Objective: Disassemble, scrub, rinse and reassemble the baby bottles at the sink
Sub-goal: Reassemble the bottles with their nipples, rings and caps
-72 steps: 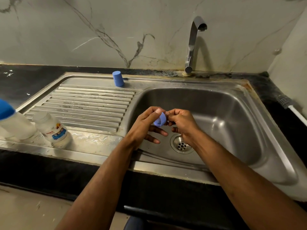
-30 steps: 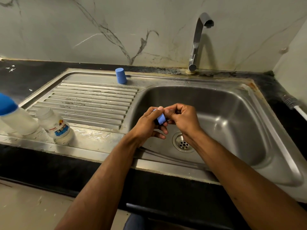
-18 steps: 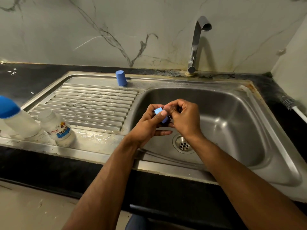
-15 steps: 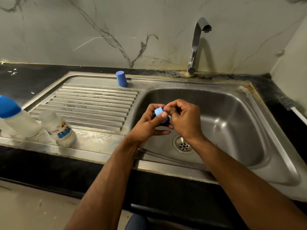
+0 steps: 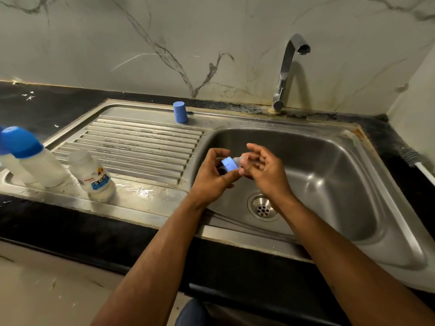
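At frame centre, above the sink basin, our left hand pinches a blue collar ring; our right hand, fingers loosely spread, cradles its clear teat. It looks soft, light and slippery; grip the stiff ring.

head view only: looks forward and down, close over sink, faces wall.

My feed dim, warm yellow-green cast. Light falls from above: glare on wet drainboard and sink basin floor. Tap throws soft shadow rightward on wall. Black bench nearly swallows detail. Wide-angle bend at edges; capped bottle far left leans, soft. Fingers of right hand slightly motion-blurred.
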